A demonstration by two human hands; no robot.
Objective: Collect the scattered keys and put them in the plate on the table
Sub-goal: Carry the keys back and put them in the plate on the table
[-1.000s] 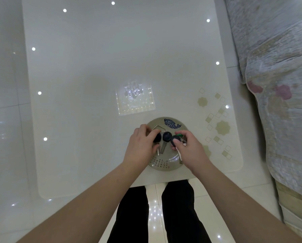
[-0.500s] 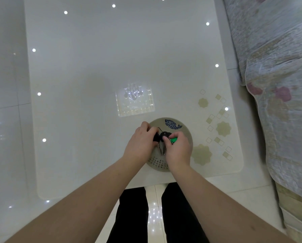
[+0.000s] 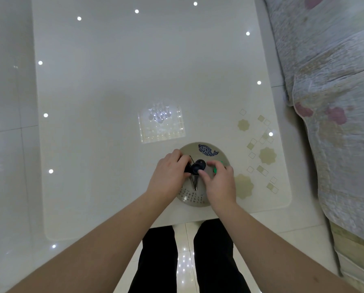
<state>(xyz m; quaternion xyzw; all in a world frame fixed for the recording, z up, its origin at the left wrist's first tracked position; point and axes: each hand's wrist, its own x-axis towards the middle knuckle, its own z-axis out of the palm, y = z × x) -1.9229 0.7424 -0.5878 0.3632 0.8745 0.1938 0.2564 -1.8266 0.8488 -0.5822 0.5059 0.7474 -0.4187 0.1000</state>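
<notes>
A round beige plate [image 3: 220, 154] with a blue fish drawing and small script sits near the table's front edge. Inside it lie black-headed keys [image 3: 198, 164] with metal blades pointing toward me. My left hand [image 3: 169, 176] pinches one black key head at the plate's left side. My right hand [image 3: 220, 182] hovers over the plate's right half, thumb touching the other black key head. A green-headed key [image 3: 215, 170] peeks out under the right hand's fingers; whether the fingers grip it is hidden.
The white glossy table [image 3: 117, 85] reflects ceiling lights and a chandelier. Beige flower and square patterns decorate its front right corner. A quilted sofa cover [image 3: 333, 92] runs along the right. My dark trouser legs stand at the table's front edge.
My right hand moved left over the plate and lowered its green-headed key into it, then its fingers spread. The left hand stayed on the black key.
</notes>
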